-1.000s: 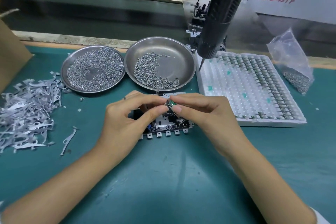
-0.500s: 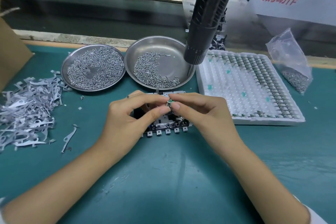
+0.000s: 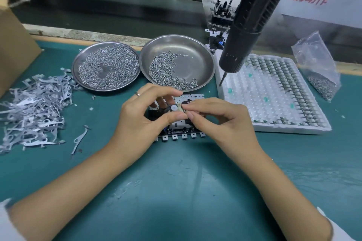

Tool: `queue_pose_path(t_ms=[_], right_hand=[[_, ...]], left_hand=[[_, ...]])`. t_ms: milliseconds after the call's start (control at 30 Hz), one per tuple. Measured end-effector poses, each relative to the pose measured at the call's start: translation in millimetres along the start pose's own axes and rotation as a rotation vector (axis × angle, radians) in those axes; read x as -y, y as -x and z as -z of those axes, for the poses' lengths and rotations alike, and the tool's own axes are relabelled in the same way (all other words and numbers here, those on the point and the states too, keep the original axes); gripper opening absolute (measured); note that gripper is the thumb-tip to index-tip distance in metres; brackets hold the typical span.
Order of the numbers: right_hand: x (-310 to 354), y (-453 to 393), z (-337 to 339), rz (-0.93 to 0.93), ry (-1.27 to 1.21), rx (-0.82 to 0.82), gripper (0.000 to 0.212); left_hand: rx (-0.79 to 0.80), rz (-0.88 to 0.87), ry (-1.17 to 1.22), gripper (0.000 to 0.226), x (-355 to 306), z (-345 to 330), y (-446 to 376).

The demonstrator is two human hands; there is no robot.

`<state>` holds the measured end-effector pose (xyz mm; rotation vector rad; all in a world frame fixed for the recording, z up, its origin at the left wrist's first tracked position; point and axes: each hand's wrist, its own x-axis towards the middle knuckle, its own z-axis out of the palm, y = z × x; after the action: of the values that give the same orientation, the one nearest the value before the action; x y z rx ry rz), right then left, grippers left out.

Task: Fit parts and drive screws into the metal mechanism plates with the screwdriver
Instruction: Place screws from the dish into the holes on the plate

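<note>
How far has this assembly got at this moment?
Done: the mechanism plate lies on the mat. In hand: the left hand and right hand pinch a small part over it. Left: driving screws, since the screwdriver hangs untouched.

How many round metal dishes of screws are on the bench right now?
2. The left dish, nearly covered with screws, sits beside the right dish, which is about half bare. Both lie beyond the hands, left of the white tray.
</note>
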<state>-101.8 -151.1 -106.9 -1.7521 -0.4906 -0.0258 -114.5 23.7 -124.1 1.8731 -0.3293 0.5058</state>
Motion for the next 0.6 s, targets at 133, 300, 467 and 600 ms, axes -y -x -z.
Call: queue_pose_path(t_ms=[133, 300, 467, 600], right_hand=[[-2.7, 0.9, -2.3, 0.043, 0.053, -0.023, 0.023], [-8.1, 2.4, -8.2, 0.138, 0.212, -0.055, 0.019], [-14.9, 4.1, -9.4, 0.316, 0.446, -0.022, 0.012], [-20.1, 4.1, -10.6, 0.397, 0.521, 0.023, 0.010]], left_hand=[[0.037, 0.045, 0.011, 0.037, -0.2, 3.3, 0.7], [0.095, 0.056, -0.024, 0.038, 1.6, 9.2, 1.8], [0.012, 0.134, 0.042, 0.019, 5.1, 17.9, 1.8], [-0.041, 0.168, 0.012, 0.013, 3.8, 16.9, 3.6]])
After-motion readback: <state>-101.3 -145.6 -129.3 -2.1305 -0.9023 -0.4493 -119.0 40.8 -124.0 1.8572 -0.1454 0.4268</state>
